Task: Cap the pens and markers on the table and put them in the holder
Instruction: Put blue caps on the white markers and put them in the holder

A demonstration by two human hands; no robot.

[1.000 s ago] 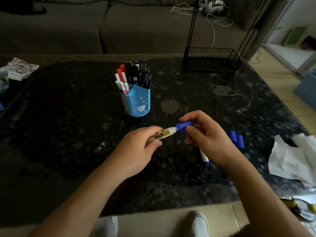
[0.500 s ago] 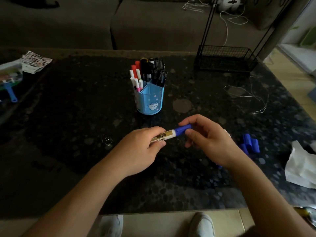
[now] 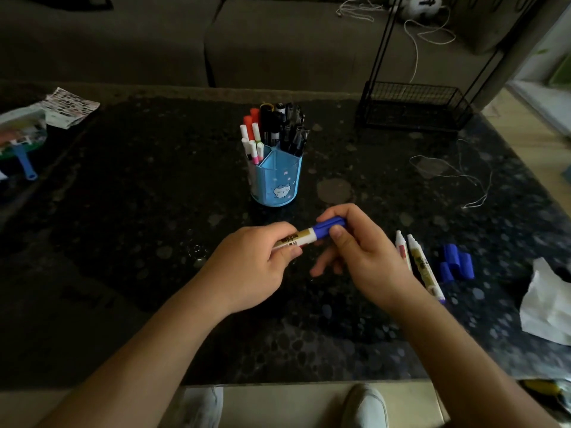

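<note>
Head view | left hand (image 3: 256, 264) grips marker (image 3: 304, 237) barrel; right hand (image 3: 361, 257) pinches cap (image 3: 329, 227) on its tip | axis low-left to up-right, cap end nearest holder (image 3: 278, 177) | holder near, straight ahead | two uncapped markers (image 3: 423, 267), loose caps (image 3: 457, 265) just right of right hand.

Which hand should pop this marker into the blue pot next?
Probably the left hand: it grips the marker by its barrel. The right hand only pinches the blue cap.
</note>
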